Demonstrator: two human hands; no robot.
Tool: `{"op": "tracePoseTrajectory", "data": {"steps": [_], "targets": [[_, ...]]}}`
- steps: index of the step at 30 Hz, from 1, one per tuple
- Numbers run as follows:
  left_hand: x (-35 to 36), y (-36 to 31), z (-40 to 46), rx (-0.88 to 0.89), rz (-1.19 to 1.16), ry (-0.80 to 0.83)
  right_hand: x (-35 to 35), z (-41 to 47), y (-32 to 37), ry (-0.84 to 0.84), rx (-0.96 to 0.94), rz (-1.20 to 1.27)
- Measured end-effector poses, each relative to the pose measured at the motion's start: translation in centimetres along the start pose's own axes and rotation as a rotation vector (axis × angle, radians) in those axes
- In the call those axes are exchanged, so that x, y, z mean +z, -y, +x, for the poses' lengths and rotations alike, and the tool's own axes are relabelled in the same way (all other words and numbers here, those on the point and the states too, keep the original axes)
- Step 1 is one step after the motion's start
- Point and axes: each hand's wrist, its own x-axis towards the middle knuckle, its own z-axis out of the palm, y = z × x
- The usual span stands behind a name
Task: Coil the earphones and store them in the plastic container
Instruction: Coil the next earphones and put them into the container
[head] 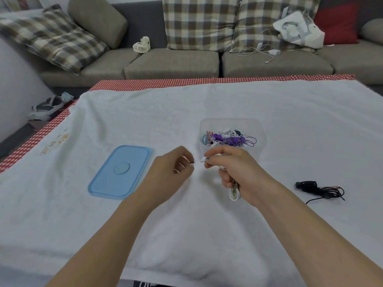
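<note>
White earphones (234, 192) sit bundled in the right hand (238, 170), a loop hanging below its curled fingers, one end pinched at the fingertips. The left hand (174, 165) curls loosely beside, holding nothing visible. Beyond stands the plastic container (257, 129) of coiled earphones.

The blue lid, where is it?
In the head view, the flat blue plastic lid lies on the white cloth, beside the left hand, left of the clear plastic container.

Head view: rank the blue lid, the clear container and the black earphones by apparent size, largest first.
1. blue lid
2. clear container, slightly smaller-looking, though it sits farther away and the right hand hides its near edge, so unsure
3. black earphones
</note>
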Motion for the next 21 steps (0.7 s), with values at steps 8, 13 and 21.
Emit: {"op": "tracePoseTrajectory", "data": {"steps": [8, 13, 21], "targets": [[1.6, -2.3, -0.1, 0.005, -0.245, 0.075, -1.6, -1.3, 0.4, -0.020, -0.059, -0.078], [2.0, -3.0, -0.1, 0.009, -0.288, 0.091, -2.4, -1.7, 0.4, -0.034, -0.083, -0.095], [2.7, -4.0, 0.0, 0.069, -0.257, 0.086, -3.4, -2.0, 0.5, -0.067, -0.095, -0.115]]}}
